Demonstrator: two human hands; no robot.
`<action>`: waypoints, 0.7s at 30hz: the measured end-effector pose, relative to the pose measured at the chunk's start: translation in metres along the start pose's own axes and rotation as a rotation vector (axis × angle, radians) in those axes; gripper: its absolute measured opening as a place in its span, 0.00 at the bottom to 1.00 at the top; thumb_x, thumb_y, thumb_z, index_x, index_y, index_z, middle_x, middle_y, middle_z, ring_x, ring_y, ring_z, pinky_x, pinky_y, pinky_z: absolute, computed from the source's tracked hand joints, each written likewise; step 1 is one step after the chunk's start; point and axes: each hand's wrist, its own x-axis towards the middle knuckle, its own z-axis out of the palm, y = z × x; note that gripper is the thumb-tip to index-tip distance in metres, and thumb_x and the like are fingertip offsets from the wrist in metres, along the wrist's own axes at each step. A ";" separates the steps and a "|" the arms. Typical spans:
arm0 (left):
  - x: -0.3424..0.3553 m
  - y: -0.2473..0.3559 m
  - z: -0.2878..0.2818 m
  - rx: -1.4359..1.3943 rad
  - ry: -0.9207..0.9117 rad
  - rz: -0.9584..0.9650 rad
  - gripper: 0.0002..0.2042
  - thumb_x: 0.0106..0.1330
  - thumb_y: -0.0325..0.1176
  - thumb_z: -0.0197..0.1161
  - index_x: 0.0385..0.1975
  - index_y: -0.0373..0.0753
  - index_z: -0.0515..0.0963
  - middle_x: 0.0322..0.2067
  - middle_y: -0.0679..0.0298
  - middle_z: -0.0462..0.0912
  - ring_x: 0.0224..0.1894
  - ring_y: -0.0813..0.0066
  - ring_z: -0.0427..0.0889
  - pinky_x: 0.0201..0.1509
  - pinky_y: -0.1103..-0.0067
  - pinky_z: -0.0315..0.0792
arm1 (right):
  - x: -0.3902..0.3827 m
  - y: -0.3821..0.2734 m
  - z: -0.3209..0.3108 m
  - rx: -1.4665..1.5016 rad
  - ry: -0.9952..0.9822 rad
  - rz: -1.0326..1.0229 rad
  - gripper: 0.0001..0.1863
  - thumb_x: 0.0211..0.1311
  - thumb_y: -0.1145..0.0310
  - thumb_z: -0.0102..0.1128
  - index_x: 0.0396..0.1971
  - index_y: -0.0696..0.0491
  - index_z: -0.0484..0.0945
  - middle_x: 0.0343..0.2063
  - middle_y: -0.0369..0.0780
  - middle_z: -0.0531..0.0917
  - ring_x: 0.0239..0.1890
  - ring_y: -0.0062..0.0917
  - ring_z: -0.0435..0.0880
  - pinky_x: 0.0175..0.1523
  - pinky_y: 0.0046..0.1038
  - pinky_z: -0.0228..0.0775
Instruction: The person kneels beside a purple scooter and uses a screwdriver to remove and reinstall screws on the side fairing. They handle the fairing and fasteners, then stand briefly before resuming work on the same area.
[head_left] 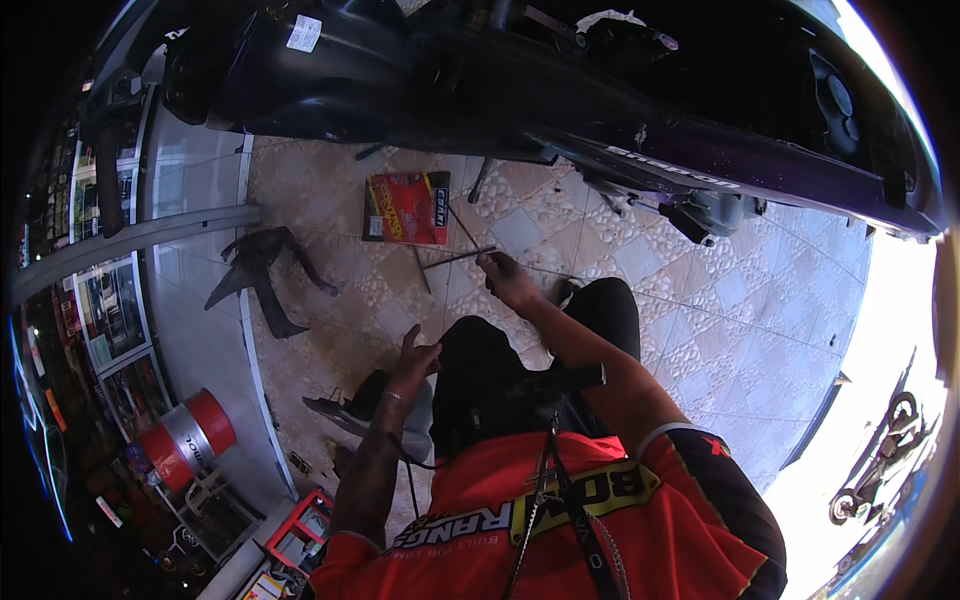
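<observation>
My right hand is closed around the end of a dark, thin T-handle wrench, held out in front of my knees. Its crossbar points away to the left, and a second thin rod meets it near my fingers; I cannot tell whether the two are joined. My left hand hovers beside my left knee, fingers apart, with nothing seen in it. Across the top stretches a dark purple motorbike, its lower side facing me. A red and black package lies on the tiles just beyond the wrench.
Left of the package, a black plastic body panel lies on the floor. A grey and black part sits beside my left forearm. A red and silver drum and a red rack stand left, near glass-fronted shelves.
</observation>
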 end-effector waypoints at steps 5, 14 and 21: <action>0.107 -0.035 0.005 -0.024 0.006 0.056 0.43 0.65 0.38 0.67 0.72 0.39 0.45 0.34 0.63 0.80 0.33 0.78 0.78 0.41 0.78 0.76 | 0.096 0.063 -0.002 -0.021 0.024 -0.076 0.27 0.73 0.45 0.48 0.51 0.57 0.72 0.25 0.35 0.74 0.27 0.18 0.72 0.35 0.25 0.67; 0.282 -0.044 0.008 -0.069 0.025 0.283 0.41 0.65 0.36 0.67 0.72 0.39 0.46 0.30 0.69 0.75 0.29 0.81 0.73 0.38 0.80 0.71 | 0.217 0.145 -0.009 -0.029 0.064 -0.147 0.24 0.73 0.46 0.47 0.48 0.55 0.72 0.22 0.33 0.71 0.25 0.18 0.69 0.33 0.24 0.63; 0.375 -0.003 0.018 -0.033 -0.030 0.459 0.34 0.66 0.38 0.67 0.68 0.37 0.57 0.33 0.69 0.77 0.32 0.83 0.75 0.38 0.83 0.71 | 0.251 0.147 0.000 0.154 0.110 -0.024 0.31 0.72 0.38 0.44 0.33 0.55 0.74 0.21 0.32 0.70 0.23 0.18 0.66 0.31 0.24 0.60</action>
